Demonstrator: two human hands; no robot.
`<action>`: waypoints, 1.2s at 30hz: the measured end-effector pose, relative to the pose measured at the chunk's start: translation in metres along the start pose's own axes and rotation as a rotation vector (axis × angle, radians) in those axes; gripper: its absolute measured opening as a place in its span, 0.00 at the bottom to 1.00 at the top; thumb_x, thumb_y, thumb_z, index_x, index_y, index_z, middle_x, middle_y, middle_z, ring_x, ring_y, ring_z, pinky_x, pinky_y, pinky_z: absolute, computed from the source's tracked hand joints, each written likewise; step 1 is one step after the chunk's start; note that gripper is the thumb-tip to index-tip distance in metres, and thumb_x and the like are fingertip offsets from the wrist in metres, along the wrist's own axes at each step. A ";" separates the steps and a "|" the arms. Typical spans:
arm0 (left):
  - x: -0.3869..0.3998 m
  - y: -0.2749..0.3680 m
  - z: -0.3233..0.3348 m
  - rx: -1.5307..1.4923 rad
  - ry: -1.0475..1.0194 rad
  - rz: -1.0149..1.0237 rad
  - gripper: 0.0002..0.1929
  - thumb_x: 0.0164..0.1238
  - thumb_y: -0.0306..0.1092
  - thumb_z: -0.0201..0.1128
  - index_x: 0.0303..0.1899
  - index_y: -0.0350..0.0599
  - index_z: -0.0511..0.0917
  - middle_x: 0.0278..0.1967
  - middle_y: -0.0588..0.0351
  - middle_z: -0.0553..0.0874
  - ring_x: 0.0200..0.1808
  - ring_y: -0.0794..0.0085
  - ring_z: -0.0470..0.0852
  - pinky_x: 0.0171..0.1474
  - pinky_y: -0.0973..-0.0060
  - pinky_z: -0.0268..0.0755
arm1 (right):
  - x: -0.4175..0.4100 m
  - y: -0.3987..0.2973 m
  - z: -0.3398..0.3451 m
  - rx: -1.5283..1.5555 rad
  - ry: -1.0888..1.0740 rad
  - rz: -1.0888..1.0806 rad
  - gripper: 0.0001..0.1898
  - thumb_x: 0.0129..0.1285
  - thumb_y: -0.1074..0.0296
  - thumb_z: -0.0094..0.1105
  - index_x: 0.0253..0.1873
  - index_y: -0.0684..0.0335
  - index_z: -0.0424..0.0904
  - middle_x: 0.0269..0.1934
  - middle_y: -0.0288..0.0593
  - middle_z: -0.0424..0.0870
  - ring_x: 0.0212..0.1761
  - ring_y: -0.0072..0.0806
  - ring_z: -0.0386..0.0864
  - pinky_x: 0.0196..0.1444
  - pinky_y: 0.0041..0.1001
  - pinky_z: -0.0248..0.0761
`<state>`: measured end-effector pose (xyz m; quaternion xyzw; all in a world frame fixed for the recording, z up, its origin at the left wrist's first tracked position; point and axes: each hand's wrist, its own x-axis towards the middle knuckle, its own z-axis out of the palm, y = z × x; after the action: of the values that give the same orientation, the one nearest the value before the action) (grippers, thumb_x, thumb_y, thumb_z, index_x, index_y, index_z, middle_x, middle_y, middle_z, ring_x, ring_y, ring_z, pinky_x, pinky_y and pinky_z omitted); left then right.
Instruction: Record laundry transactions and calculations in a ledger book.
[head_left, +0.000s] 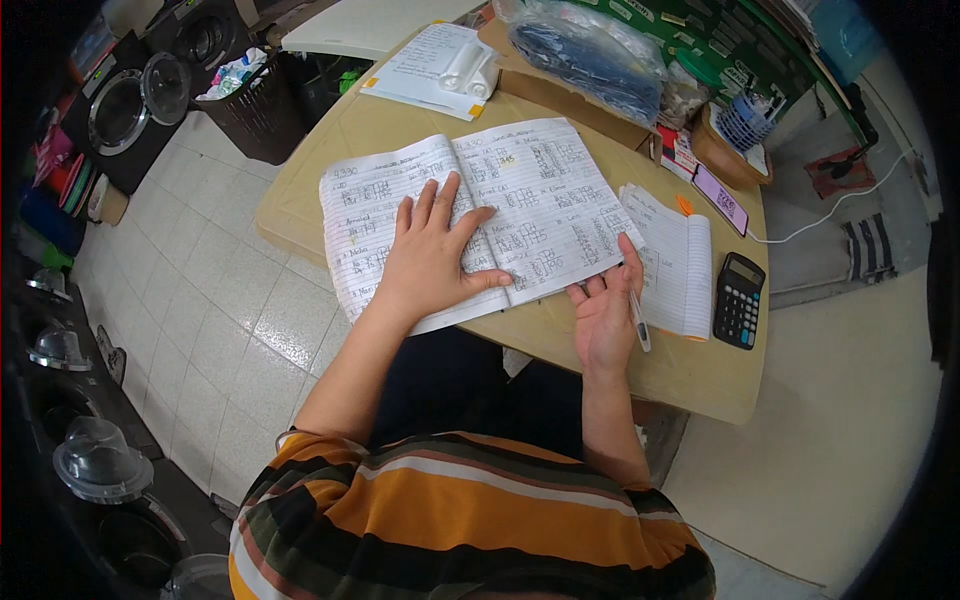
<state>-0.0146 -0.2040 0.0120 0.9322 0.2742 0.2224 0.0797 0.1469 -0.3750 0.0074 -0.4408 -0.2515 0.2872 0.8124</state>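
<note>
An open lined notebook (547, 180) with handwriting on both pages lies on a beige table (705, 382). My left hand (433, 259) rests palm down across its left page and fold, fingers spread. At the lower right corner of the right page is my right hand (609, 307), palm turned up, with the page edge between its thumb and fingers. A pen (640, 322) lies against the right hand's outer side; whether the hand holds it is unclear. To the right, a smaller notepad (696, 277), partly under the notebook's edge, sits beside a black calculator (739, 300).
A phone (720, 200) with a cable (832, 196), a blue pen basket (746, 124) and a cardboard box (559, 94) line the table's far side. Papers (420, 67) bear white rolls (469, 69). Left stand a laundry basket (251, 112) and front-loading machines (120, 109).
</note>
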 end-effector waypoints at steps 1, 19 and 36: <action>0.000 0.000 0.000 -0.015 -0.002 0.001 0.45 0.50 0.82 0.65 0.65 0.62 0.79 0.78 0.33 0.62 0.79 0.32 0.58 0.77 0.36 0.48 | 0.000 0.000 0.000 0.000 0.000 0.000 0.28 0.85 0.49 0.38 0.81 0.55 0.51 0.78 0.59 0.60 0.78 0.50 0.64 0.76 0.53 0.64; 0.001 0.002 -0.006 -0.062 -0.013 0.038 0.36 0.52 0.77 0.67 0.54 0.61 0.85 0.77 0.37 0.64 0.80 0.35 0.57 0.77 0.34 0.47 | 0.000 -0.002 0.001 0.011 0.011 0.017 0.27 0.86 0.51 0.37 0.80 0.55 0.52 0.78 0.58 0.60 0.78 0.50 0.64 0.76 0.54 0.64; 0.000 0.002 -0.010 -0.170 -0.019 0.085 0.25 0.55 0.69 0.72 0.50 0.68 0.91 0.77 0.43 0.68 0.80 0.39 0.59 0.79 0.38 0.47 | 0.000 -0.001 0.002 0.011 0.021 0.016 0.27 0.85 0.51 0.39 0.80 0.56 0.53 0.78 0.58 0.61 0.77 0.48 0.67 0.74 0.51 0.67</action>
<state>-0.0180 -0.2052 0.0212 0.9350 0.2136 0.2391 0.1515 0.1463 -0.3745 0.0096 -0.4412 -0.2379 0.2907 0.8150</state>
